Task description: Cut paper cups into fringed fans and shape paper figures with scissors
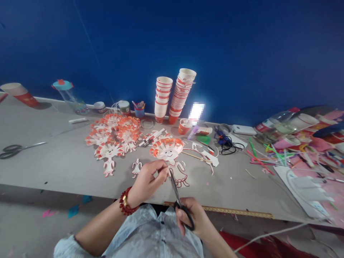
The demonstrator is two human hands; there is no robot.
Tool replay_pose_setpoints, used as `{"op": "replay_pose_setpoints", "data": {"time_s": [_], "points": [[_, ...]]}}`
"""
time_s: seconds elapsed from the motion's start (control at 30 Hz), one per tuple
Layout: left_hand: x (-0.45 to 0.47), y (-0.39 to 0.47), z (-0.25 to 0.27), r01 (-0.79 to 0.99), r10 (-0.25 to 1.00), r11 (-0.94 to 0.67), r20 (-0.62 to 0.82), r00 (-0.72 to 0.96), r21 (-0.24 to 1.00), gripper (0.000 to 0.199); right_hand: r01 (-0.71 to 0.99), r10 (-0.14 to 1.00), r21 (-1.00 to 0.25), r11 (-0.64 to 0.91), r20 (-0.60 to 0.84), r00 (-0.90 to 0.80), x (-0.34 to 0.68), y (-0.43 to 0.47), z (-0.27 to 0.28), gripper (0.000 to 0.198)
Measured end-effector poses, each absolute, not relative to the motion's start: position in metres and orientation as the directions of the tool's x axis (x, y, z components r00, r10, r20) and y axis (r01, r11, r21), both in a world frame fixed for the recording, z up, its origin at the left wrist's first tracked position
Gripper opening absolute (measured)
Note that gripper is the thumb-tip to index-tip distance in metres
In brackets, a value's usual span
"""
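Dolls [108, 150] at left look assembled, while left fingers [160, 176] pinch paper [168, 171] over another doll [179, 174] and right fingers [182, 216] clamp scissors [176, 191], cutting seemingly unfinished

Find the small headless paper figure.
Head view, left of centre: the small headless paper figure lies on the table, just left of the left hand.

On my feed the scissors [176, 192] look like smooth metal with plastic handles [177, 205], the doll [177, 172] is matt paper, bracelet [124, 202] kinda glossy, shirt [161, 234] rumpled cloth, surface [228, 191] smooth and matt.
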State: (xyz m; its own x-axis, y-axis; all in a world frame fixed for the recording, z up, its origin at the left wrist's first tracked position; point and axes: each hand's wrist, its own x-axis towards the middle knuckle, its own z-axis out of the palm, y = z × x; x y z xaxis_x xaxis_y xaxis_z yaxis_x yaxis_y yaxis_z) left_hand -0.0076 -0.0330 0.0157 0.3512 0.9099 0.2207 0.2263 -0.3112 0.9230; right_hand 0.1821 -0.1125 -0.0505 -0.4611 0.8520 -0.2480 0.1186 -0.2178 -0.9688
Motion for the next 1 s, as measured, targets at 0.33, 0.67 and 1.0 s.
{"op": "replay_pose_setpoints", "data": {"time_s": [0.33,0.67,1.0], "points": [[-0.01,-0.0334,0.0143,0.22,0.908,-0.292,0.197,0.371,0.931,0.028,0.164,0.889,-0.966,-0.2,-0.249,-0.383,0.1796,-0.1152,-0.0547,0.065],[-0.0119,-0.033,0.0146,0.219,0.909,-0.296,0.204,0.364,0.93,0.026,0.143,0.867,-0.947,-0.288,-0.321,-0.381,0.1755,-0.1127,-0.0477,0.066],[-0.0116,-0.0332,0.0139,0.228,0.912,-0.303,0.212,0.35,0.926,0.026,0.108,0.896,-0.971,-0.216,-0.24,-0.374,0.1737,-0.1162,-0.0534,0.063]]}}
